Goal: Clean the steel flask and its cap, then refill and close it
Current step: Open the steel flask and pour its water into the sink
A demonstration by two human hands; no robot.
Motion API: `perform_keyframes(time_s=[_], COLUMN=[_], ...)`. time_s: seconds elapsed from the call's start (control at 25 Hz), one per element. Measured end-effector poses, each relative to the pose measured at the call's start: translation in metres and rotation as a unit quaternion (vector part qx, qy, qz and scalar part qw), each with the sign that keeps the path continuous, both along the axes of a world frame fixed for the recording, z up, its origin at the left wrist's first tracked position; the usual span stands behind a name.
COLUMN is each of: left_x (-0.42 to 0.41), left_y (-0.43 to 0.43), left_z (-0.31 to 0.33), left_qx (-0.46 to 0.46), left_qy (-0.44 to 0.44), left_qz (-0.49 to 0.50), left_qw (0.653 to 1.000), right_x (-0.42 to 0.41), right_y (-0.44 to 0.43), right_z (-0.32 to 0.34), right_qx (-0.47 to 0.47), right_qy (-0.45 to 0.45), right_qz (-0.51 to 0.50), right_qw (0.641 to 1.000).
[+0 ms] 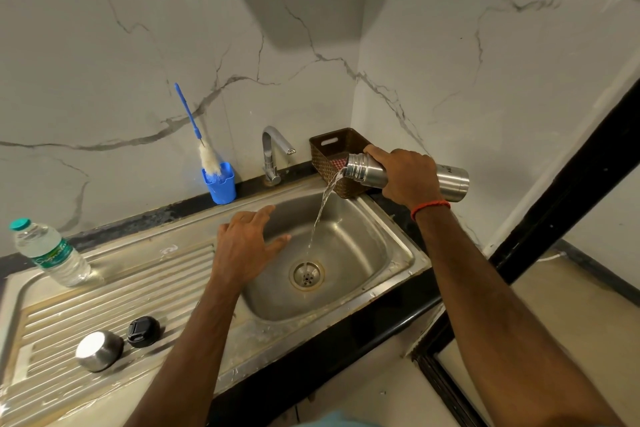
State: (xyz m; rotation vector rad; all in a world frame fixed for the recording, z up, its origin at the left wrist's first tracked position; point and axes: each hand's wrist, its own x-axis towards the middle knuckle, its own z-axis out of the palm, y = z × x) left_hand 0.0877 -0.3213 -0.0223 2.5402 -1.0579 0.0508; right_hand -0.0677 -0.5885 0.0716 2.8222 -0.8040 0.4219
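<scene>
Flask, head view: the steel flask [363, 173] is tipped almost level above the far right corner of the sink [408, 243], its open mouth pointing left toward the basin and its base out past the rim.
Right hand: my read is that the right hand [405, 177] has its fingers clamped over the flask's middle from above; the thumb is hidden.
Left hand: the left hand [246, 246] holds nothing, fingers straight and spread apart over the basin's left side. I can't tell whether it touches the steel.
Water: a thin stream [320, 215] runs from the mouth and lands just above the drain [306, 274].
Cap parts: the steel cap [98, 350] and black stopper [143, 331] sit side by side on the drainboard, well apart from the flask.
Nearby: a bottle brush [207, 156] in a blue holder [220, 185], the tap [273, 152], a brown basket [332, 152] right behind the flask's mouth, and a plastic water bottle [52, 253] at far left.
Step in hand: emptying the flask, I judge; scrubbing, refilling and closing look undone.
Doing it well: I'd raise the base gradually so the flask drains fully, and hold the mouth over the basin — not the basket. Wet steel is likely slippery, so grip firmly, and keep the free hand out of the stream.
</scene>
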Motion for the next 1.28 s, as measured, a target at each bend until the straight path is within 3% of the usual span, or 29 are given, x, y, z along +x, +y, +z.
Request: perform_keyframes(time_s=[1.28], left_x=[0.003], left_y=[-0.003], left_z=[0.003], left_qx=[0.000], left_qy=[0.012], left_qz=[-0.014], left_qw=[1.000], right_x=[0.006], right_y=[-0.010], right_z=[0.026], right_qx=[-0.034], right_qy=[-0.013], right_qz=[-0.003], right_qw=[0.999])
